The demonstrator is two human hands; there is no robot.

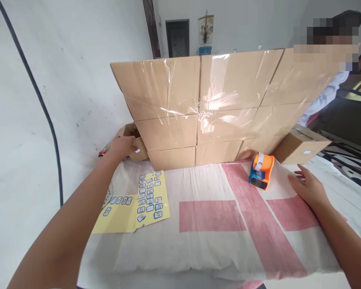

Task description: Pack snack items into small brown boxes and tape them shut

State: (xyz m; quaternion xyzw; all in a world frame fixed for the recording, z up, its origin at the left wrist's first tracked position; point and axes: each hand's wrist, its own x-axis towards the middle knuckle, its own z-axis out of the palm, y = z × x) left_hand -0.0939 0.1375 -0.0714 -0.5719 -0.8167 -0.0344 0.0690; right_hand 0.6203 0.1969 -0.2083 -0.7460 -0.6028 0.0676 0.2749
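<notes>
left hand [124, 145] touching small open carton [143, 151], left of centre in the frame.
fingers are bending at its rim; clamped or not, cannot tell. carton is lying above and right of the knuckles, long axis unclear. left hand is nearer; right hand [311, 188], mid right, is holding its fingers apart, empty, just below closed carton [307, 145].

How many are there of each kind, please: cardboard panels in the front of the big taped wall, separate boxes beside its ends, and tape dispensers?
Panels in the taped wall: 9
Separate boxes, left box and right box: 2
Orange-and-blue tape dispenser: 1
Total: 12
</notes>
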